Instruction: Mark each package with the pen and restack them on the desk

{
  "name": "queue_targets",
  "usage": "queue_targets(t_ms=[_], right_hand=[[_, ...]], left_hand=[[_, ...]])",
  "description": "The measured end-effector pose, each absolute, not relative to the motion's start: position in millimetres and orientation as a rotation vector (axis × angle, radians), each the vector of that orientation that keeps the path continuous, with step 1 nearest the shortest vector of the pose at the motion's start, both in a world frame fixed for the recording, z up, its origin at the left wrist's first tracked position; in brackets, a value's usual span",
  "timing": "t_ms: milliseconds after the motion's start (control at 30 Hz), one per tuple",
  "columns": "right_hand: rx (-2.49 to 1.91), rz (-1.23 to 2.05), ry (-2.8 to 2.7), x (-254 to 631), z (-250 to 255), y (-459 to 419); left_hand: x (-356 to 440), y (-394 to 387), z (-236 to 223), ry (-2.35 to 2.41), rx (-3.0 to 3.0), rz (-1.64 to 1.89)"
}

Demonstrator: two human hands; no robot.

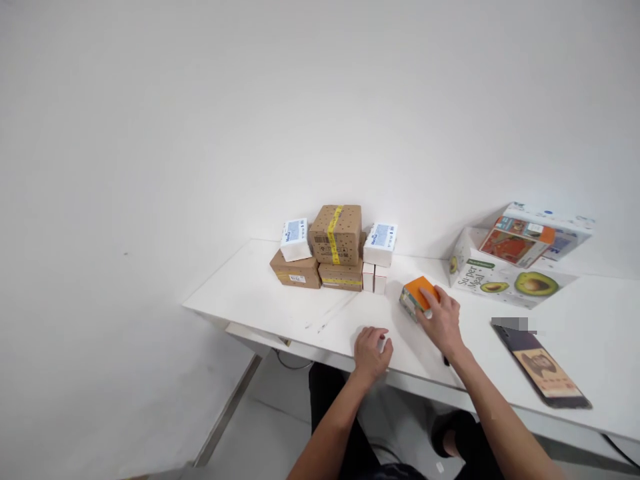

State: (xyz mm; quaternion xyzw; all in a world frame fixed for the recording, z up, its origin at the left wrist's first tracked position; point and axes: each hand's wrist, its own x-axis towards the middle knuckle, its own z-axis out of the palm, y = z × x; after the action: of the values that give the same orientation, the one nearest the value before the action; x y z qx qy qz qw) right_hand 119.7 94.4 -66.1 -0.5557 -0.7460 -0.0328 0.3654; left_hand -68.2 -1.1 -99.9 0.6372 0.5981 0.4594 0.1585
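My right hand [443, 320] grips a small box with an orange top [420, 288], fingers and thumb around its right side and near edge. The box is on or just above the white desk; I cannot tell which. My left hand [373, 351] rests at the desk's front edge, fingers loosely curled, thumb apart, holding nothing. Left of the orange box, a stack holds a brown carton with yellow tape [335, 233] above other brown cartons [341, 275]. A white-and-blue packet [296, 239] lies on the stack's left side. Another white-and-blue packet [381, 244] lies on narrow white boxes [375, 279].
On the right, a large avocado-printed box [500, 280] stands by the wall, with a red-and-orange box [517, 243] and a pale patterned box [555, 223] above it. A dark phone [543, 373] with a picture on it lies nearer. The white desk [280, 310] meets the wall behind.
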Motion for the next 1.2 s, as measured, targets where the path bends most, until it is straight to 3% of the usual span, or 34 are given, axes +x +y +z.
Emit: queue_targets(t_ms=[167,400,533,733,1000,1200], right_hand=[[-1.335,0.272,-1.742,114,-63,37],[-1.153,1.229,-0.906,106,-54,1],[-0.975,1.447,-0.552,100,-49,-9],[-0.940,1.711,-0.407,98,-44,-17],[-0.887,1.857,-0.548,105,-43,-28],[-1.222,1.443,-1.021,109,-52,-34]], left_hand=[[-75,1,-100,1.636,1.571,1.412],[-76,-5,-87,1.380,1.094,1.527],[-62,-20,-74,0.952,0.767,1.468],[-53,-34,-54,0.922,0.940,1.417],[-52,-25,-42,1.012,0.779,1.466],[-49,-17,-54,1.146,0.638,1.281]])
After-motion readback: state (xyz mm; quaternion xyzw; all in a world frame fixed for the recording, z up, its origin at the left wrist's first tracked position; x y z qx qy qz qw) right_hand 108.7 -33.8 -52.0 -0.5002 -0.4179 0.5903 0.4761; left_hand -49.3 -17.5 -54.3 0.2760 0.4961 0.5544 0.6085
